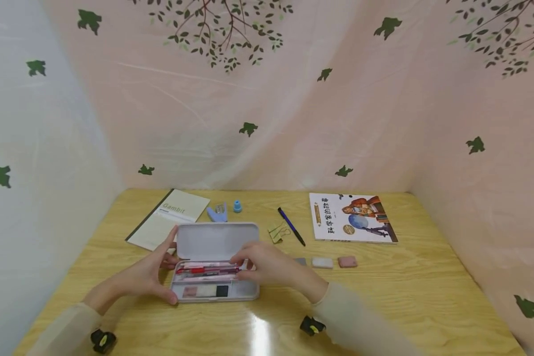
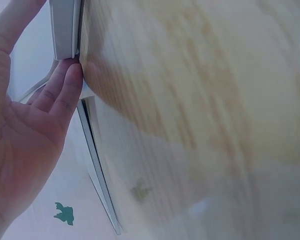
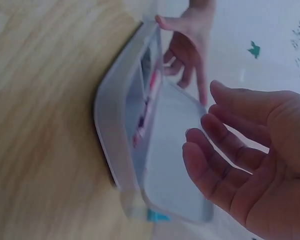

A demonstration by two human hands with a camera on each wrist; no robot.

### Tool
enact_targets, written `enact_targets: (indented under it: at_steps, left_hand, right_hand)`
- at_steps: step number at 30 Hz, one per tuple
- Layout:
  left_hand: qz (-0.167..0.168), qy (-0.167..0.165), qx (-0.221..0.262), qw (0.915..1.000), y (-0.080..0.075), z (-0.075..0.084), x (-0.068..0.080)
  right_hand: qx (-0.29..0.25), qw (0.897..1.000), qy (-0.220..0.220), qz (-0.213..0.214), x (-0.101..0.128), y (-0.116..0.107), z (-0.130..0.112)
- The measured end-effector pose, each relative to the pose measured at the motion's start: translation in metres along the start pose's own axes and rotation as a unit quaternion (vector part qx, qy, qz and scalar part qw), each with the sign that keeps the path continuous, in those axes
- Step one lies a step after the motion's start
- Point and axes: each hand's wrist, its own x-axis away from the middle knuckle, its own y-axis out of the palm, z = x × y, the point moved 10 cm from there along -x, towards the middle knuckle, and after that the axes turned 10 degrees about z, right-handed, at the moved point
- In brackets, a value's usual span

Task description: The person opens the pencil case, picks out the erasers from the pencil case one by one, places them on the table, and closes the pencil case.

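Observation:
A white pencil case [image 1: 213, 298] lies open on the wooden table, its lid [image 1: 215, 241] standing up at the back. Red and pink pens [image 1: 206, 270] fill its upper tray, and small erasers [image 1: 204, 291] sit in the lower one. My left hand [image 1: 149, 274] spans the case's left end, straight fingers touching the lid edge and thumb at the front corner. In the left wrist view the left hand [image 2: 25, 140] is flat, with its fingertips against the case [image 2: 65, 25]. My right hand [image 1: 267, 267] hovers over the case's right end. Seen from the right wrist, that hand [image 3: 250, 165] is loose and holds nothing beside the lid [image 3: 175, 165].
Behind the case lie a Gambit notebook [image 1: 169, 217], blue plastic pieces [image 1: 218, 212], green clips [image 1: 278, 232] and a blue pen [image 1: 291, 226]. A picture book [image 1: 351, 217] is at the back right. White [image 1: 322, 262] and pink [image 1: 347, 261] erasers lie right of the case. Cloth walls enclose the table.

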Motion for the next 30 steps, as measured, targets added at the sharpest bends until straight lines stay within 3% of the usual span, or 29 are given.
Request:
enact_targets:
  at_steps: [6, 12, 18, 30]
  left_hand:
    - [0.001, 0.003, 0.007, 1.0, -0.001, 0.001, -0.001]
    - [0.002, 0.003, 0.002, 1.0, -0.003, 0.002, 0.001]
    - [-0.012, -0.002, 0.012, 0.9999, 0.004, 0.001, 0.005]
    - [-0.006, -0.028, -0.006, 0.9996, -0.001, -0.006, 0.004]
  right_hand:
    - [0.051, 0.998, -0.009, -0.048, -0.023, 0.043, -0.009]
    - [0.067, 0.996, 0.023, -0.059, -0.031, 0.068, -0.006]
    - [0.043, 0.996, 0.051, -0.052, -0.029, 0.077, -0.004]
    - [0.044, 0.998, 0.019, -0.037, -0.032, 0.075, -0.012]
